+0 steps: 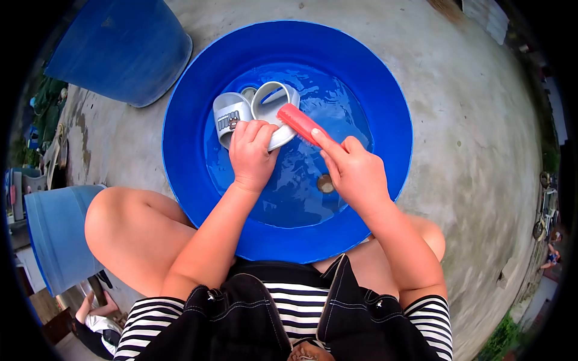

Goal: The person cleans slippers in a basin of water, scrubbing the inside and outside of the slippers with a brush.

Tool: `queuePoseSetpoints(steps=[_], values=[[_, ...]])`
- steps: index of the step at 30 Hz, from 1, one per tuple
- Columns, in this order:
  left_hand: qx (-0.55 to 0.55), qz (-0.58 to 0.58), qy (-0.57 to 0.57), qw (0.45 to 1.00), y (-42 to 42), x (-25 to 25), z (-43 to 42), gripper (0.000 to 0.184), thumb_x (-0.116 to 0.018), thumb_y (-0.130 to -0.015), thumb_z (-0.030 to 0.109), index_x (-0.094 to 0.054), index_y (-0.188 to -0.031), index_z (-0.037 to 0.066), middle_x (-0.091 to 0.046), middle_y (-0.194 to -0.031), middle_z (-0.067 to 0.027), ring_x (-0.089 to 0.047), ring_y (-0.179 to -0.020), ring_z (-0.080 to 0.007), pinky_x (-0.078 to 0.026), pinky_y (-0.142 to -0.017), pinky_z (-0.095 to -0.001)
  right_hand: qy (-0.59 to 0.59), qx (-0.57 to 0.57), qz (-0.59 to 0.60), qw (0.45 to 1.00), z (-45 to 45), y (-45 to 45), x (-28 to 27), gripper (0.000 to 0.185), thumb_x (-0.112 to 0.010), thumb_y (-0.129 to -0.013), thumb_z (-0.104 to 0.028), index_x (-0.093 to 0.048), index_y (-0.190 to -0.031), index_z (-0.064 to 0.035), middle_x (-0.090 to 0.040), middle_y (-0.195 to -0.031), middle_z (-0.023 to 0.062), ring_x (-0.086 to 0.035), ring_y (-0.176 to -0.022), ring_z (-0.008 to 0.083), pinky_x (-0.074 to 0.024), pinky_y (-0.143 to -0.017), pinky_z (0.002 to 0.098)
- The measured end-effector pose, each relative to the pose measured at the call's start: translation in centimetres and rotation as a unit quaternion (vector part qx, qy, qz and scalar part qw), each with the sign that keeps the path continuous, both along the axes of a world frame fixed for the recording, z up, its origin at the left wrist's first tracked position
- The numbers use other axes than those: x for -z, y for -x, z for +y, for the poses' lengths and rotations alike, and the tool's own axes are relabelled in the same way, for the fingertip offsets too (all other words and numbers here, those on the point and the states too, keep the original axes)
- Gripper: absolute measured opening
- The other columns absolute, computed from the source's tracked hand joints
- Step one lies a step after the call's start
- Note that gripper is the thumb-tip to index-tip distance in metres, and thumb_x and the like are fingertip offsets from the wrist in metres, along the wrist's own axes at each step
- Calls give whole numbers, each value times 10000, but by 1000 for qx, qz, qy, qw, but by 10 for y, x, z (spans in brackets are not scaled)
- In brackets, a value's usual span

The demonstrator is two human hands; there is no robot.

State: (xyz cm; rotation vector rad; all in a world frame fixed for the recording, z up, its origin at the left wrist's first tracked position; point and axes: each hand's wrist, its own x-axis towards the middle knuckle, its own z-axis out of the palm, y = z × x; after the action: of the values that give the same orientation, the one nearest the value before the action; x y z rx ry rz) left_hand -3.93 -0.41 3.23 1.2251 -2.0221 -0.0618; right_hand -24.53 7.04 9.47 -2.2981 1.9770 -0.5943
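My left hand [253,150] is closed on the edge of a white slide sandal [284,129], which it holds tilted over the water in a round blue tub [385,78]. Beside that sandal is its mate, another white slide [221,111] with a small cartoon print on the strap, partly behind my left fingers. In my right hand [358,171] is a pink-red scrub brush [299,123], with the index finger stretched along its back. The brush's front end lies over the held sandal, and its bristles are hidden from view.
Shallow water [283,192] covers the tub floor, where a small round brownish spot [326,183] shows. A large blue barrel [123,48] stands at upper left and a lighter blue bucket [63,231] by my left knee. Another person's legs [96,305] appear at lower left.
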Motion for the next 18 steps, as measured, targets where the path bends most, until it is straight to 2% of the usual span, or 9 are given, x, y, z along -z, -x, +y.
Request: queuePoseSetpoints(steps=[3, 7, 10, 11, 13, 15, 16, 17, 18], values=[[-13, 8, -9, 1000, -5, -1, 0, 303, -832, -666, 81, -692, -933, 105, -658, -944, -44, -591, -901, -293, -503, -796, -393, -17, -30, -17, 999, 7, -10, -1, 497, -733, -902, -160, -656, -1366, -322, -487, -746, 45, -553, -552, 218, -492, -502, 364], [-2, 15, -7, 1000, 0, -1, -3, 293, -845, -668, 89, -693, -917, 106, -660, -933, -34, -591, -896, -289, -500, -798, -403, -33, 37, 17, 999, -19, 20, 31, 393, -700, -941, -203, -679, -1326, -280, -548, -737, 75, -601, -582, 272, -502, -523, 406], [1, 21, -12, 1000, -1, -3, -4, 340, -784, -716, 23, -622, -1012, 67, -620, -1009, -92, -559, -982, -337, -467, -865, -406, -171, 147, 95, 970, -38, 54, 84, 396, -562, -1005, -213, -605, -1397, -193, -626, -970, 164, -701, -790, 343, -575, -680, 458], [4, 36, -4, 999, -3, -3, -4, 366, -747, -737, -11, -586, -1060, 50, -599, -1049, -122, -544, -1013, -357, -453, -886, -407, -215, 203, 83, 952, -44, 66, 106, 437, -505, -1014, -165, -552, -1448, -182, -613, -1091, 209, -709, -939, 366, -580, -795, 466], [30, 60, -40, 997, -1, 5, -3, 412, -656, -755, -81, -509, -1127, 19, -551, -1109, -177, -515, -1066, -400, -429, -936, -429, -304, 248, 68, 917, -45, 68, 130, 468, -477, -1002, -123, -540, -1463, -177, -649, -1112, 236, -698, -1038, 369, -568, -889, 446], [71, 123, -85, 986, 0, 15, -4, 424, -611, -762, -112, -486, -1151, 5, -536, -1122, -191, -519, -1071, -421, -431, -959, -450, -325, 126, -56, 936, -47, 70, 139, 463, -489, -997, -132, -553, -1454, -161, -689, -1114, 228, -690, -1095, 359, -557, -932, 414], [70, 142, -101, 982, 1, 12, -3, 417, -606, -762, -108, -507, -1153, -3, -549, -1106, -188, -523, -1089, -434, -439, -983, -465, -278, 126, -172, 937, -50, 60, 130, 424, -535, -994, -147, -600, -1414, -159, -716, -1066, 195, -701, -1012, 348, -556, -898, 402], [68, 144, -102, 982, 2, 9, -5, 417, -606, -762, -108, -507, -1153, -3, -549, -1106, -188, -523, -1089, -434, -439, -983, -465, -279, 124, -170, 937, -50, 51, 120, 424, -535, -994, -147, -600, -1414, -159, -716, -1066, 195, -701, -1012, 348, -556, -898, 402], [63, 141, -99, 983, 1, 6, -7, 412, -630, -774, -92, -527, -1163, 0, -565, -1117, -184, -549, -1085, -421, -458, -965, -456, -248, 111, -260, 926, -49, 34, 81, 408, -573, -987, -151, -624, -1392, -170, -705, -1017, 174, -693, -942, 333, -557, -863, 397]])
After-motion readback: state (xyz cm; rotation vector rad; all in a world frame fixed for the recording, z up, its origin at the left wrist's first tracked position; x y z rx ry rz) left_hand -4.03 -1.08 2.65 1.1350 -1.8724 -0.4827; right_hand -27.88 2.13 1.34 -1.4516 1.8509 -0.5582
